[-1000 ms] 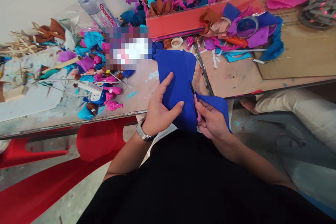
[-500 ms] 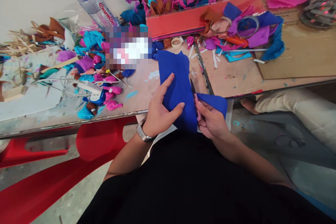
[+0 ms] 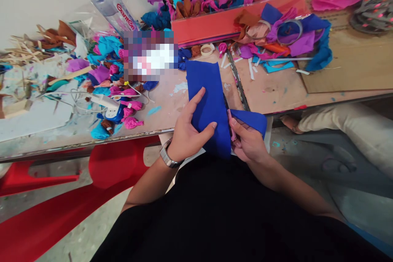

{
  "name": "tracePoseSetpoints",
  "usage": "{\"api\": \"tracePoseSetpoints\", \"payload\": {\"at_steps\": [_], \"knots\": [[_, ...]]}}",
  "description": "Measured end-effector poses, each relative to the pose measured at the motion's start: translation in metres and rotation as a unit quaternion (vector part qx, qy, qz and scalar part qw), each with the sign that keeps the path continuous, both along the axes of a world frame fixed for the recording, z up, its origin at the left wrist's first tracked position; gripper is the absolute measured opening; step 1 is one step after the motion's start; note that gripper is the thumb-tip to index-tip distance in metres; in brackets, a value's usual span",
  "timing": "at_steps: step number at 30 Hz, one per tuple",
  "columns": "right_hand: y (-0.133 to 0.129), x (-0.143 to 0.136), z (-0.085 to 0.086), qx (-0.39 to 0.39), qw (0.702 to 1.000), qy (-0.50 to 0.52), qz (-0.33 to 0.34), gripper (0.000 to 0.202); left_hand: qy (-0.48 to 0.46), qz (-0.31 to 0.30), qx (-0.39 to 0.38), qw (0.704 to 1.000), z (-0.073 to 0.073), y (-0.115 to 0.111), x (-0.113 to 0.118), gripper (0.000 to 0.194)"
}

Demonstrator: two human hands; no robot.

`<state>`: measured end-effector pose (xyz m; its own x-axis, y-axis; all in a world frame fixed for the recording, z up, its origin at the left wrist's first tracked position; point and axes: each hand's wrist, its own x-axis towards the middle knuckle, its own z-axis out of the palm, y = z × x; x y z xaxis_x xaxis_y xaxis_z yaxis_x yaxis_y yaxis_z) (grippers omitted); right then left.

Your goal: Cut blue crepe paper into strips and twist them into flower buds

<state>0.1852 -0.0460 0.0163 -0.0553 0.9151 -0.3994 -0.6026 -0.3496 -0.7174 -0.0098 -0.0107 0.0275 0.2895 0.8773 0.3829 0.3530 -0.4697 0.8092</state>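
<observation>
My left hand point(image 3: 190, 129) grips a sheet of blue crepe paper point(image 3: 206, 84), with the thumb and index finger lying on top and the other fingers hidden beneath. Closed around the pink handles of a pair of scissors point(image 3: 231, 125) is my right hand point(image 3: 249, 141). The dark blades lie along the sheet's right edge and are mostly hidden. A blue flap of paper point(image 3: 253, 120) folds out to the right over my right fingers; whether it is joined to the sheet I cannot tell.
Bundles of coloured crepe paper point(image 3: 102, 71), a blue power strip point(image 3: 114, 111) and a bottle point(image 3: 112, 6) lie at left. Behind stands a red box point(image 3: 205, 28), with a tape roll point(image 3: 207, 50) before it. A red chair point(image 3: 116, 163) is below left; another person's leg point(image 3: 344, 131) is at right.
The sheet's top right corner, wavy before, now lies straighter, and the sheet has shifted very slightly. Both hands keep nearly the same place and grip.
</observation>
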Motion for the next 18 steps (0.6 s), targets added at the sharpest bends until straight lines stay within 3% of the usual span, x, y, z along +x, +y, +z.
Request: {"api": "tracePoseSetpoints", "payload": {"at_steps": [10,18], "knots": [[0.0,-0.001,-0.002,-0.027,0.999,-0.011,-0.013,0.058,-0.029,-0.009,0.018,0.999,-0.004,0.001,0.005,0.085],[0.001,-0.001,0.001,-0.013,1.0,0.025,-0.014,0.057,-0.069,-0.005,-0.033,0.997,-0.002,0.019,0.002,0.055]]}}
